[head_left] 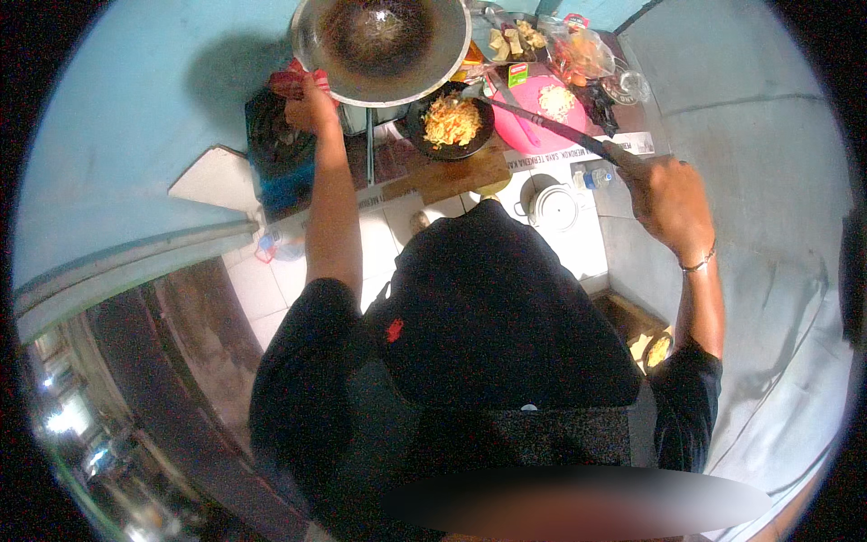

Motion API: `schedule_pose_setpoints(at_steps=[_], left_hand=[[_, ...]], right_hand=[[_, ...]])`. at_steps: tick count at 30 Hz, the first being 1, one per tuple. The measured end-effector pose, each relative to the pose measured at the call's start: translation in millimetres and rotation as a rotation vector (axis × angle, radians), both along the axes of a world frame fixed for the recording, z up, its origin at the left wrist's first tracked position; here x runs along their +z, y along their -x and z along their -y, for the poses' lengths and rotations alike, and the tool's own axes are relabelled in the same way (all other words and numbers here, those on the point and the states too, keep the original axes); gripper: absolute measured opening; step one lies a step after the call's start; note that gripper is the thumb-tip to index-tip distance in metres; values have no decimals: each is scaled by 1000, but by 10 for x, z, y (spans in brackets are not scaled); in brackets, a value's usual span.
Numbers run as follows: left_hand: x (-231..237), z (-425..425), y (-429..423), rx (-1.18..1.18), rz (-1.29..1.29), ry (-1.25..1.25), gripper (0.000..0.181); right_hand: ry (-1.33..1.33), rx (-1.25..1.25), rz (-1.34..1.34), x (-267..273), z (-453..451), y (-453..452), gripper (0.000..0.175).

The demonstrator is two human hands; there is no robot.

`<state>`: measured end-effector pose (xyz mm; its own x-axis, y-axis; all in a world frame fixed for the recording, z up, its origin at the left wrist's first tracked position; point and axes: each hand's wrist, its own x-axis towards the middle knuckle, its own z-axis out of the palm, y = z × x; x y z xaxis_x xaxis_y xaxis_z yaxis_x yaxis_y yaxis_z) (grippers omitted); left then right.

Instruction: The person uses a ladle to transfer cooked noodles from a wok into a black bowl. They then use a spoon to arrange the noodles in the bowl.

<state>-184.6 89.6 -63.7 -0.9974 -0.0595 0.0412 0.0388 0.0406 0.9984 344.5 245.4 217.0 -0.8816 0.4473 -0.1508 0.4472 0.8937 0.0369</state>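
Note:
My left hand (313, 108) grips the left edge of a large metal wok (379, 78) through a folded red cloth (291, 81). The wok is raised and tilted, its darkened inside facing me. Below its rim is a black plate (443, 153) with a heap of orange-yellow food (450, 125), perhaps fried rice or noodles. In my right hand (667, 203) is the long dark handle of a spatula (565, 130). The spatula's metal blade (473, 91) is at the upper right edge of the plate, by the food.
A gas stove (278, 156) stands by the left wall. Right of the plate, a pink board (504, 129) bears a knife (525, 129) and a small pile of food (557, 101). Behind are a food-filled plastic bag (582, 54) and tofu-like pieces (506, 44). A lidded pot (557, 209) sits lower down.

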Motion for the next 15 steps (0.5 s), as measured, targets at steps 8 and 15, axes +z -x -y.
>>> schedule_pose_setpoints(at_steps=[8, 15], left_hand=[[89, 68, -19, 54, 61, -159, 31], [95, 128, 30, 40, 131, -103, 23]], right_hand=[[154, -125, -141, 75, 25, -209, 28], [71, -150, -194, -96, -80, -247, 37]])
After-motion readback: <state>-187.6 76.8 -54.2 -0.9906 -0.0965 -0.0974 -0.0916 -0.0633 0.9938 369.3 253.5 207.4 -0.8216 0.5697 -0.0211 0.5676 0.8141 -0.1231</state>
